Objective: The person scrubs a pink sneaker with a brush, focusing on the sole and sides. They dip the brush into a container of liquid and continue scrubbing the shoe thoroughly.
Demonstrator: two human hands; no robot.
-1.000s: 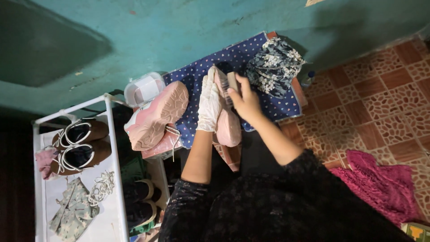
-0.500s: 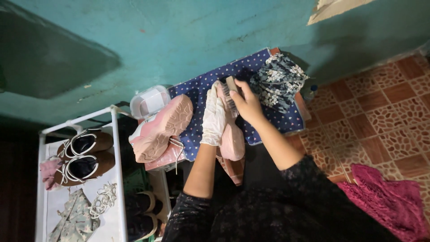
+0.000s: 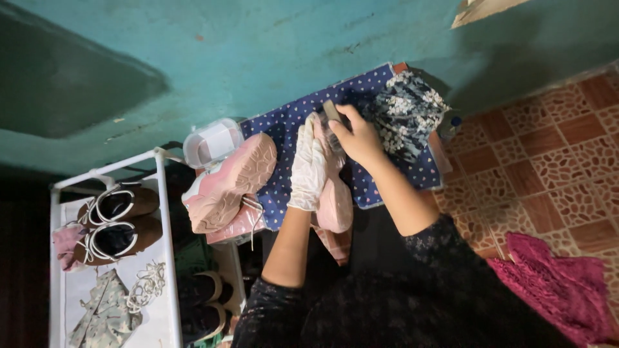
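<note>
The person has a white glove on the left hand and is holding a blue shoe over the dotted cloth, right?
Not quite: the head view shows the shoe is pink, not blue. The rest holds: the left hand wears a white glove and holds that shoe over the dotted cloth.

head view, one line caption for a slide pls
Gloved left hand steadies a pink shoe while right hand brushes it over dotted blue cloth.

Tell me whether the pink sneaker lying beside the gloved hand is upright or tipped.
Tipped: the pink sneaker lies on its side, its patterned sole facing the camera, beside the gloved left hand.
</note>
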